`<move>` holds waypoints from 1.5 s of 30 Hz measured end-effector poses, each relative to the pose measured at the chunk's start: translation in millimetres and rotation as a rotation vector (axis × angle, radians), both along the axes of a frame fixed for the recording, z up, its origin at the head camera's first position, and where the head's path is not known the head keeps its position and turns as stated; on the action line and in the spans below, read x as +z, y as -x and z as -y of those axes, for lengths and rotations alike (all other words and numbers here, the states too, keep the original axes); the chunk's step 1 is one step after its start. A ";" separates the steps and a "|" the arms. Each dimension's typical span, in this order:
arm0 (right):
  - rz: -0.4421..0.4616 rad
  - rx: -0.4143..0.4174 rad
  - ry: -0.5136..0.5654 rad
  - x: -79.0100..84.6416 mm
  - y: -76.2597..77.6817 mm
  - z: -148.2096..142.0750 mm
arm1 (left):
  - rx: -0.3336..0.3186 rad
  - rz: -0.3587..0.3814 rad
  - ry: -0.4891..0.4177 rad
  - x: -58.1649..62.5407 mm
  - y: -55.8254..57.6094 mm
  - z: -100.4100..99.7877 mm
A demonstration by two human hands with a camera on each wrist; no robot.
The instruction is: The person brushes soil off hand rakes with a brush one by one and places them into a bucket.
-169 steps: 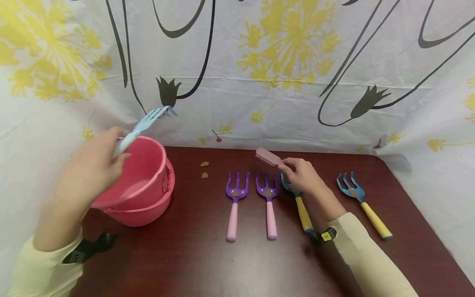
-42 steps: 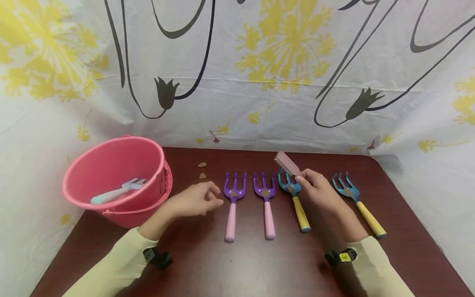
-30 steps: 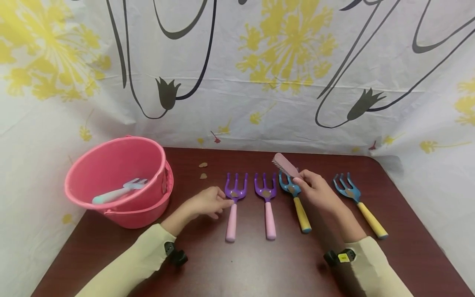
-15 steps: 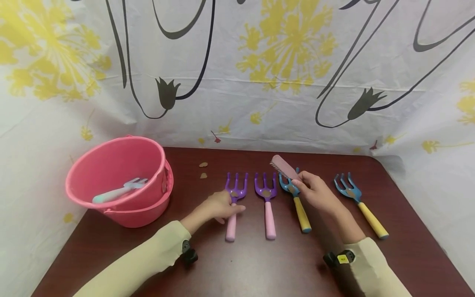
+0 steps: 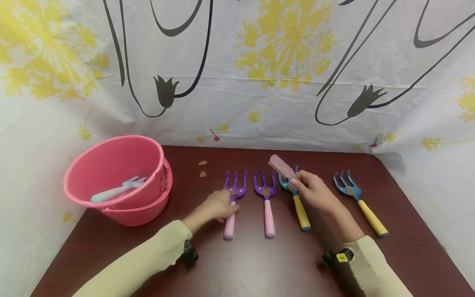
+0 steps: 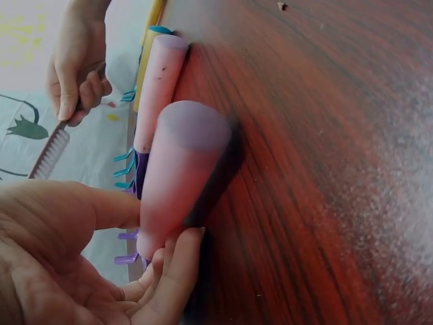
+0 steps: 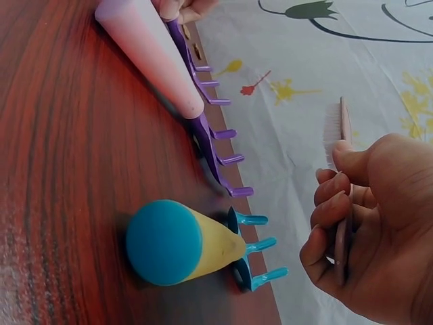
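My left hand (image 5: 217, 205) grips the leftmost purple hand fork near the top of its pink handle (image 5: 229, 229). In the left wrist view, thumb and fingers close round that handle (image 6: 179, 169), which lies at the table. Held up in my right hand (image 5: 315, 192) is a pink brush (image 5: 283, 167), bristles facing left and down. The brush is above a blue fork with a yellow handle (image 5: 302, 212) and hides part of its tines. Between the hands lies a second purple fork with a pink handle (image 5: 269, 218).
Two nested pink buckets (image 5: 156, 165) stand at the left; a light-blue fork (image 5: 111, 193) lies inside the upper one. Another blue fork with a yellow handle (image 5: 372, 218) lies at the right. Two small brown pieces (image 5: 202, 174) lie near the back edge. A patterned white sheet (image 5: 222, 95) hangs behind.
My left hand has put the light-blue fork into the bucket, moved right and taken hold of the leftmost purple fork. The right hand's brush has shifted a little, staying above the blue fork.
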State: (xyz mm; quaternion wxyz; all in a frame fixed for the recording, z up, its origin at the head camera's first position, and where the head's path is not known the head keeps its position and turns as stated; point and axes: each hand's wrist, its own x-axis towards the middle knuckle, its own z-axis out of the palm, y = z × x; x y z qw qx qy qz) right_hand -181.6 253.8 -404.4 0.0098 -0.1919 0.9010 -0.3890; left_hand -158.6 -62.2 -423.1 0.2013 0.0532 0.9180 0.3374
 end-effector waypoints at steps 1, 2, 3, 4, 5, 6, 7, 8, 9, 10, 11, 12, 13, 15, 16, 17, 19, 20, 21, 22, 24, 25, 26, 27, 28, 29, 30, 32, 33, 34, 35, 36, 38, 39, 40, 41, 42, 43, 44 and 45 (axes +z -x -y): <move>0.001 0.005 0.002 0.2 0.0 0.4 | 0.000 -0.003 -0.001 -0.1 0.0 0.5; 0.004 0.010 0.003 0.3 0.1 0.8 | 0.000 -0.005 0.002 -0.4 0.0 1.2; 0.006 0.011 0.002 0.3 0.1 1.3 | 0.001 -0.007 0.006 -0.6 0.0 2.0; 0.008 0.013 0.002 0.4 0.1 1.8 | 0.002 -0.008 0.008 -0.9 -0.3 2.9; 0.011 0.013 0.002 0.4 0.2 2.2 | 0.002 -0.011 0.009 -1.1 -0.6 3.9; 0.015 0.014 0.000 0.4 0.2 2.3 | 0.002 -0.013 0.010 -1.5 -1.0 5.0; 0.018 0.015 -0.001 0.4 0.1 2.4 | 0.001 -0.022 0.012 -1.8 -1.4 6.2; 0.022 0.014 -0.003 0.4 0.0 2.5 | -0.001 -0.034 0.013 -2.2 -1.6 7.4; 0.024 0.013 -0.003 0.4 -0.1 2.5 | -0.003 -0.051 0.008 -2.6 -1.9 8.4; 0.027 0.012 -0.005 0.4 -0.2 2.5 | -0.002 -0.064 -0.003 -2.9 -2.1 9.5; 0.029 0.011 -0.006 0.4 -0.4 2.7 | 0.000 -0.081 -0.011 -3.3 -2.3 10.5; 0.030 0.012 -0.007 0.4 -0.4 2.8 | 0.005 -0.097 -0.024 -3.7 -2.3 11.3; 0.032 0.012 -0.007 0.5 -0.4 3.0 | 0.015 -0.109 -0.044 -4.1 -2.4 11.9; 0.031 0.014 -0.008 0.7 -0.3 3.4 | 0.047 -0.108 -0.112 -4.5 -2.8 12.8; 0.032 0.013 -0.008 1.0 -0.4 3.7 | 0.068 -0.102 -0.150 -4.6 -3.5 13.0; 0.032 0.014 -0.008 1.4 -0.5 4.1 | 0.091 -0.091 -0.199 -4.8 -4.2 13.0; 0.031 0.018 -0.009 2.6 -0.2 5.1 | 0.141 -0.047 -0.321 -3.9 -6.3 12.9; 0.031 0.022 -0.009 3.6 0.2 5.9 | 0.162 -0.030 -0.380 -3.2 -7.3 12.7; 0.031 0.026 -0.010 5.0 0.7 7.0 | 0.179 -0.016 -0.435 -2.2 -8.4 12.4; 0.030 0.031 -0.013 6.3 1.8 8.0 | 0.195 0.001 -0.489 -1.2 -9.2 12.1; 0.021 0.044 -0.023 9.5 4.5 10.2 | 0.217 0.033 -0.585 1.1 -10.6 11.6; 0.020 0.049 -0.025 11.5 6.2 11.5 | 0.225 0.047 -0.622 2.5 -11.2 11.5; 0.019 0.054 -0.029 13.8 7.8 13.0 | 0.233 0.063 -0.656 3.5 -11.8 11.5; 0.019 0.061 -0.029 16.0 9.6 14.5 | 0.240 0.078 -0.685 4.8 -12.6 11.7; 0.020 0.070 -0.031 18.1 11.7 16.0 | 0.250 0.098 -0.709 6.0 -13.2 12.0; 0.021 0.081 -0.029 20.5 13.4 17.9 | 0.258 0.111 -0.730 7.1 -14.0 12.3; 0.024 0.094 -0.026 22.8 14.9 20.1 | 0.267 0.128 -0.751 8.2 -14.7 12.8; 0.036 0.125 -0.022 27.0 18.5 25.0 | 0.275 0.127 -0.768 9.2 -15.8 13.4; 0.044 0.144 -0.017 29.1 20.2 28.0 | 0.277 0.119 -0.773 9.4 -16.2 13.6; 0.042 0.161 -0.022 31.2 21.9 31.1 | 0.281 0.113 -0.776 9.4 -16.4 13.9; 0.038 0.178 -0.025 33.2 23.4 34.6 | 0.281 0.101 -0.780 9.2 -16.6 14.0; 0.024 0.195 -0.034 35.0 25.0 38.3 | 0.280 0.089 -0.781 9.1 -16.8 14.3; -0.025 0.230 -0.062 38.2 28.7 46.2 | 0.274 0.067 -0.783 9.3 -17.2 14.8; -0.047 0.249 -0.071 39.9 30.2 50.7 | 0.272 0.061 -0.785 9.8 -17.2 15.1; -0.078 0.268 -0.086 41.4 32.1 55.3 | 0.268 0.057 -0.788 10.4 -17.3 15.6; -0.106 0.286 -0.099 42.6 33.8 60.2 | 0.265 0.056 -0.795 10.9 -17.6 15.9; -0.124 0.306 -0.112 44.0 35.5 65.4 | 0.263 0.063 -0.808 11.5 -18.0 16.3; -0.131 0.328 -0.124 45.6 36.9 70.9 | 0.264 0.071 -0.820 12.1 -18.5 16.6; -0.134 0.352 -0.137 47.2 38.1 76.6 | 0.264 0.082 -0.836 12.7 -19.0 16.8; -0.135 0.374 -0.151 49.1 39.0 82.4 | 0.267 0.097 -0.852 13.0 -19.3 17.0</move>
